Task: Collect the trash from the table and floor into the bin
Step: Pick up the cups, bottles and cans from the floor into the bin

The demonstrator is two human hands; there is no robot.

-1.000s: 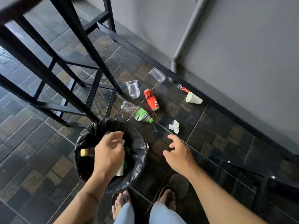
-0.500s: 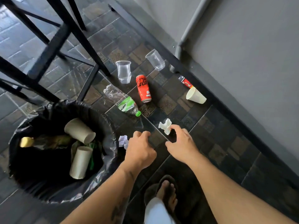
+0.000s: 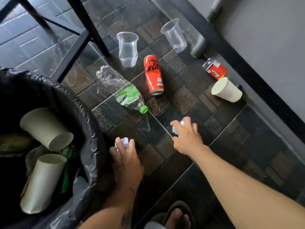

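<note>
Two bare hands reach down to a dark tiled floor (image 3: pixel 231 129). The left hand (image 3: pixel 126 161) closes on a crumpled paper (image 3: pixel 124 142) beside the bin (image 3: pixel 85 113); the right hand (image 3: pixel 187 138) closes on a white paper wad (image 3: pixel 175 129).

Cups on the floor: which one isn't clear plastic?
The white paper cup lying on its side by the wall, just below the crushed red can. The other two floor cups are see-through ribbed plastic, farther up near the table legs.

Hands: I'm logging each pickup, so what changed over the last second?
The left hand left the bin and came down onto a paper wad; the right hand reached forward and closed on the other wad. Can, bottle and cups stayed put.
</note>
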